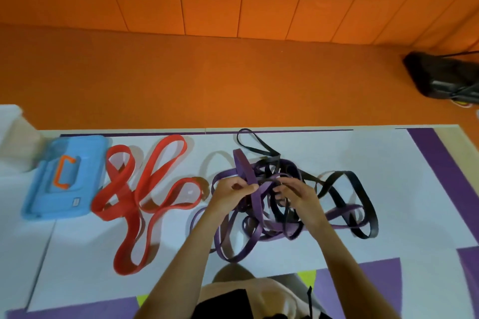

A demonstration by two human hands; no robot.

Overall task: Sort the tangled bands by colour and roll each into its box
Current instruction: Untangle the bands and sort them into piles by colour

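Your tangle of purple and black bands lies in the middle of the white mat, right in front of you. Your left hand grips a purple band that rises out of the heap, fingers curled round it. Your right hand hooks its fingers into the tangle and pinches a strand; which colour cannot be told. The red band lies apart to the left in loose loops. Just beside it, further left, is a blue box.

Black bag on orange floor, far right
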